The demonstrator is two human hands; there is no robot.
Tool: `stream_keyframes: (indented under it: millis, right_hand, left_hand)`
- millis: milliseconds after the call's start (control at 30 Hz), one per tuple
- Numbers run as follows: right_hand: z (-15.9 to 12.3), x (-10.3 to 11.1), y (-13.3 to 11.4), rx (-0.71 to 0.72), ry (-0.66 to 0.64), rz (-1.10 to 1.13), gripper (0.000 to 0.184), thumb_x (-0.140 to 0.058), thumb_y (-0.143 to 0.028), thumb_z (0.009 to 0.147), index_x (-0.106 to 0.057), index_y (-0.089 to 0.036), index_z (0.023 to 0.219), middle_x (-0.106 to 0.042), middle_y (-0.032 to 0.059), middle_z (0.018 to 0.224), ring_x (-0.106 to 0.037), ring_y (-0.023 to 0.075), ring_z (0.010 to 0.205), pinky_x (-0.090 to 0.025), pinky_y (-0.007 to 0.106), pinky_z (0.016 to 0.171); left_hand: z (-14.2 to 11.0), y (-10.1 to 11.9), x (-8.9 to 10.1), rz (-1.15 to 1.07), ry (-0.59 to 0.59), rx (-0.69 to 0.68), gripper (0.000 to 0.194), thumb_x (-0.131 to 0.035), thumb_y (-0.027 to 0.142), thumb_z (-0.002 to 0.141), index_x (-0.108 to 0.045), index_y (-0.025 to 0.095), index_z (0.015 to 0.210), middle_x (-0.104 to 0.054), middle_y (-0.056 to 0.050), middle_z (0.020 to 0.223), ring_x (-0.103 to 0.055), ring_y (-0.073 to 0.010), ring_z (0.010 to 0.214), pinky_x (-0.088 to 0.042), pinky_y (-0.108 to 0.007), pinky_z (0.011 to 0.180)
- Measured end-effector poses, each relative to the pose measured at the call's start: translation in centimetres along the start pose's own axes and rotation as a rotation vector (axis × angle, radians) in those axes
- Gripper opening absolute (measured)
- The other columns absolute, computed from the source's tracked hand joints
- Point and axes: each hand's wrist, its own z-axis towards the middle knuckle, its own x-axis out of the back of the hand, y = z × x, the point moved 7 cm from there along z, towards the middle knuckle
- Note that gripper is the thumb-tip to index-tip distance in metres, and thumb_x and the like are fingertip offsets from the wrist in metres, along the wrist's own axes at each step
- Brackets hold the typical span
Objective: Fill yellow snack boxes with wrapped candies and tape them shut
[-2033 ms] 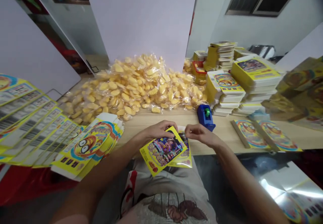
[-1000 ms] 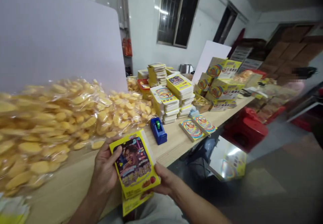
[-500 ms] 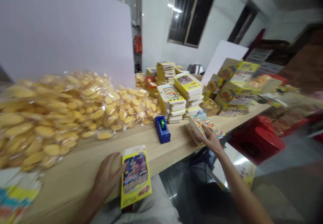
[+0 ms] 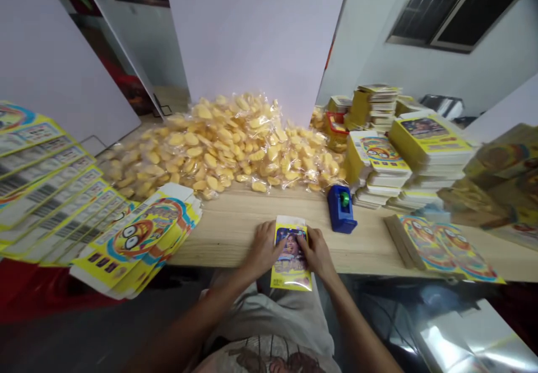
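Flat barcoded cartons [image 4: 46, 182] are fanning across the far left of the frame, with a looser pile of yellow printed cartons [image 4: 134, 238] lying just right of them on the table [image 4: 222, 233]. Clear bags of yellow puffed snacks [image 4: 218, 148] are heaping up behind. At lower centre, the left hand [image 4: 263, 248] and right hand [image 4: 317, 252] are working on a yellow packet [image 4: 291, 258] at the table's near edge, fingers together and clamped on its long sides. A blue tape dispenser [image 4: 341, 209] is standing just right of it, before stacked cartons [image 4: 378, 151], while two flat cartons [image 4: 445, 252] are lying further right.
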Motion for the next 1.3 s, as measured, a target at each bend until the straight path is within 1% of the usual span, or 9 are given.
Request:
stream_keyframes:
  millis: [100, 233, 367, 467, 700, 767, 933, 1100, 1300]
  right_hand:
    - [-0.8, -1.2, -1.6, 0.073, 0.012, 0.033, 0.032, -0.053, -0.038, 0.089, -0.057, -0.019, 0.115, -0.059, 0.0097, 0.101, -0.060, 0.0232, 0.092, -0.053, 0.039, 0.079]
    - [-2.7, 0.7, -5.7, 0.289, 0.051, -0.099, 0.039, -0.058, -0.032, 0.088, -0.052, -0.019, 0.124, -0.053, 0.0144, 0.123, -0.050, 0.0287, 0.116, -0.045, 0.049, 0.097]
    - [-3.4, -1.2, -10.3, 0.490, -0.288, -0.176, 0.035, -0.050, -0.024, 0.093, -0.052, -0.022, 0.128, -0.061, 0.0115, 0.120, -0.056, 0.0255, 0.109, -0.048, 0.041, 0.092]
    - [-4.1, -3.5, -11.3, 0.473, -0.493, -0.236, 0.022, -0.048, -0.025, 0.094, -0.064, -0.021, 0.109, -0.069, 0.0090, 0.097, -0.062, 0.0239, 0.092, -0.050, 0.037, 0.081]
    - [-5.8, -4.3, -11.2, 0.396, -0.571, -0.196, 0.034, -0.054, -0.023, 0.090, -0.055, -0.021, 0.124, -0.070, 0.0068, 0.101, -0.066, 0.0234, 0.088, -0.051, 0.035, 0.076]
    - [-5.8, -3.5, -11.4, 0.412, -0.509, -0.116, 0.035, -0.055, -0.023, 0.090, -0.054, -0.024, 0.125, -0.069, 0.0061, 0.105, -0.065, 0.0226, 0.094, -0.051, 0.035, 0.081]
    - [-6.0, 0.5, -7.6, 0.175, 0.106, 0.185, 0.030, -0.067, -0.026, 0.081, -0.057, -0.022, 0.109, -0.061, 0.0100, 0.115, -0.056, 0.0262, 0.111, -0.044, 0.045, 0.097]
    - [-8.2, -3.5, -3.0, -0.155, -0.111, 0.578, 0.032, -0.063, -0.034, 0.085, -0.055, -0.022, 0.113, -0.066, 0.0069, 0.106, -0.063, 0.0222, 0.094, -0.052, 0.036, 0.080]
    - [-7.4, -2.6, -4.1, -0.079, -0.027, 0.532, 0.018, -0.064, -0.034, 0.084, -0.061, -0.022, 0.097, -0.060, 0.0074, 0.107, -0.059, 0.0209, 0.097, -0.050, 0.034, 0.083]
  left_hand:
    - [-2.0, -1.0, 0.9, -0.324, 0.049, 0.089, 0.048, -0.052, 0.025, 0.086, -0.038, 0.018, 0.132, -0.054, -0.012, 0.125, -0.051, -0.0246, 0.115, -0.041, -0.042, 0.099]
    - [-5.8, -1.7, 2.2, -0.585, 0.045, 0.152, 0.051, -0.058, 0.022, 0.083, -0.039, 0.020, 0.130, -0.053, -0.010, 0.127, -0.052, -0.0234, 0.117, -0.042, -0.039, 0.100]
    - [-8.6, -1.2, 2.8, -0.623, 0.020, 0.144, 0.052, -0.059, 0.022, 0.083, -0.040, 0.021, 0.131, -0.053, -0.009, 0.129, -0.051, -0.0235, 0.120, -0.041, -0.039, 0.103]
    - [-9.9, -1.1, 2.8, -0.595, 0.012, 0.117, 0.057, -0.058, 0.023, 0.084, -0.036, 0.020, 0.136, -0.048, -0.012, 0.136, -0.046, -0.0247, 0.126, -0.037, -0.040, 0.107]
    - [-10.4, -1.7, 3.1, -0.682, -0.072, 0.200, 0.052, -0.062, 0.018, 0.079, -0.048, 0.019, 0.129, -0.056, -0.011, 0.128, -0.054, -0.0238, 0.117, -0.043, -0.036, 0.099]
    - [-10.0, -1.7, 3.3, -0.759, -0.092, 0.254, 0.038, -0.063, 0.019, 0.078, -0.055, 0.018, 0.115, -0.064, -0.007, 0.109, -0.061, -0.0205, 0.100, -0.049, -0.032, 0.086]
    - [-9.1, -2.0, 4.0, -0.849, -0.083, 0.340, 0.020, -0.066, 0.025, 0.078, -0.058, 0.016, 0.094, -0.062, -0.001, 0.084, -0.061, -0.0137, 0.077, -0.048, -0.023, 0.068]
    - [-8.8, -2.3, 4.3, -0.780, -0.060, 0.341, 0.016, -0.064, 0.027, 0.079, -0.061, 0.015, 0.089, -0.061, -0.002, 0.083, -0.059, -0.0144, 0.076, -0.047, -0.024, 0.068]
    - [-8.3, -2.0, 4.8, -0.631, -0.002, 0.247, 0.011, -0.059, 0.018, 0.080, -0.058, 0.016, 0.090, -0.057, -0.003, 0.090, -0.058, -0.0141, 0.082, -0.047, -0.024, 0.071]
